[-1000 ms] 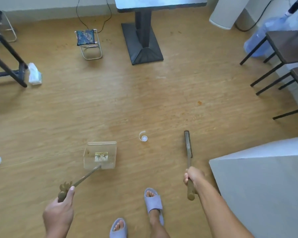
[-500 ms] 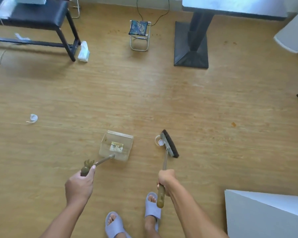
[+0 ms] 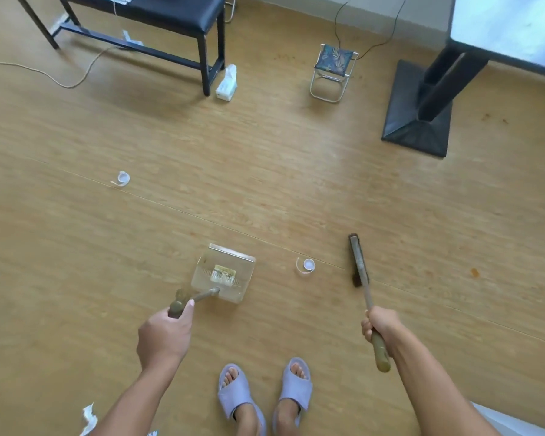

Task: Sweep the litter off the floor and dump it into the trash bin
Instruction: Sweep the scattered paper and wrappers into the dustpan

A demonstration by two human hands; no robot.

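My left hand (image 3: 164, 336) grips the olive handle of a clear dustpan (image 3: 223, 276) resting on the wood floor, with a small yellowish scrap inside it. My right hand (image 3: 380, 324) holds the handle of a long brush (image 3: 358, 261) whose dark bristle head sits on the floor to the right. Between dustpan and brush lies a white bottle cap with its ring (image 3: 306, 265). Another white cap with a ring (image 3: 121, 178) lies farther left. Torn white paper (image 3: 88, 418) shows at the bottom left edge.
A black bench (image 3: 158, 14) stands at the back left with a tissue pack (image 3: 226, 83) by its leg and a cable (image 3: 44, 73) on the floor. A small folding stool (image 3: 331, 72) and a black table pedestal (image 3: 422, 108) stand behind. My slippered feet (image 3: 265, 394) are below.
The view has swung left. The brush head has drawn away to the right of the cap, which it was touching. The dustpan stays in my left hand near the cap.
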